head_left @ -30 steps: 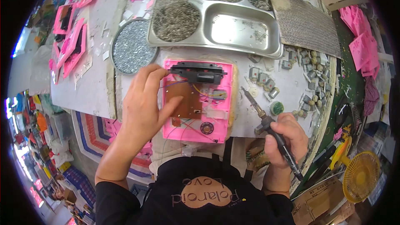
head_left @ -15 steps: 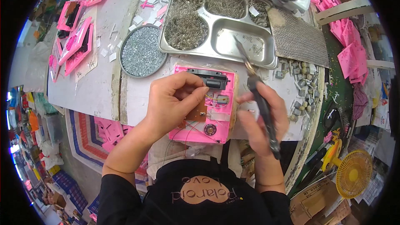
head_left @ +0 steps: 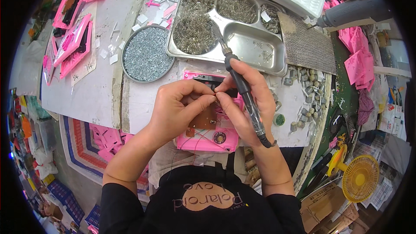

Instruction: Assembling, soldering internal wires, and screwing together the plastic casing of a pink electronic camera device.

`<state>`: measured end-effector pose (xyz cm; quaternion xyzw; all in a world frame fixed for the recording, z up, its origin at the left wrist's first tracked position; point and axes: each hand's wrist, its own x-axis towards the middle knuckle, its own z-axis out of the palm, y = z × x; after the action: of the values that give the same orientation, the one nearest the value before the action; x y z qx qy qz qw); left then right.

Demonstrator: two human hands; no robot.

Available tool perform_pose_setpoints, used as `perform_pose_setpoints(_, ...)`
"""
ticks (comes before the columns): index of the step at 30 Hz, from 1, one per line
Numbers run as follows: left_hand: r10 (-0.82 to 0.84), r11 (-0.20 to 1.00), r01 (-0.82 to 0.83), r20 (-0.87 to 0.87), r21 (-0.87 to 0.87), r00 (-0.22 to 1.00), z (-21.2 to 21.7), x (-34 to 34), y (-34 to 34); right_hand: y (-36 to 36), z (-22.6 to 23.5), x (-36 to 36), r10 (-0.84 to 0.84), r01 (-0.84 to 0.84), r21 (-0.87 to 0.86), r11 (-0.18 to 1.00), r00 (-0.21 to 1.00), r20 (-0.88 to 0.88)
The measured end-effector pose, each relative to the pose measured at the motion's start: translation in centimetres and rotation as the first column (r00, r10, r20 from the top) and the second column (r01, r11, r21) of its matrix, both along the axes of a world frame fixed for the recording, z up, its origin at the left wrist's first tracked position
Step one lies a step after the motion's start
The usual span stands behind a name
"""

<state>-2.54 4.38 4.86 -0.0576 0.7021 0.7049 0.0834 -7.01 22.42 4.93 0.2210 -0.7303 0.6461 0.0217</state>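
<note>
A pink plastic casing point(head_left: 184, 144) with a brown circuit board point(head_left: 203, 121), thin wires and a small round dark part lies on the table before me. My left hand point(head_left: 180, 108) is over its left side, thumb and forefinger pinched at something too small to make out. A black-handled soldering iron point(head_left: 240, 82) lies across my right hand point(head_left: 255, 99), its metal tip pointing up and left over the tray. The thumb and forefinger of that hand meet the left fingertips above the casing. Both hands partly hide a black part at its far end.
Beyond the casing stands a metal compartment tray point(head_left: 214, 54) with small springs. Left of it is a round dish point(head_left: 125, 67) of small metal pieces. Small motors point(head_left: 308, 88) lie right. A grey handheld tool point(head_left: 355, 13) hangs at upper right, above pink parts point(head_left: 357, 60).
My right hand has come left to the left hand's fingertips, bringing the soldering iron over the casing. The left hand keeps its pinch. The grey tool now appears farther right.
</note>
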Motion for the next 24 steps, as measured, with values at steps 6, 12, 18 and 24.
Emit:
perform_pose_setpoints(6, 0.02, 0.999, -0.024, 0.081, 0.045, 0.997, 0.3, 0.0, -0.5, -0.2, 0.2, 0.2, -0.013, 0.036, 0.122, 0.992, 0.983, -0.181)
perform_pose_setpoints(12, -0.01, 1.0, 0.009, 0.073, 0.014, 0.997, 0.1, 0.0, -0.7, -0.5, -0.2, 0.4, -0.021, 0.026, 0.052, 0.998, 0.994, -0.109)
perform_pose_setpoints(18, -0.017, 0.999, 0.015, 0.056, 0.032, 0.998, -0.2, 0.0, -0.8, -0.6, 0.0, 0.3, -0.02, 0.023, 0.035, 0.999, 0.997, -0.076)
perform_pose_setpoints(24, -0.016, 0.998, 0.018, 0.038, -0.061, 0.999, 0.2, 0.1, -0.9, -0.5, 0.0, 1.1, -0.056, 0.1, 0.184, 0.978, 0.971, -0.232)
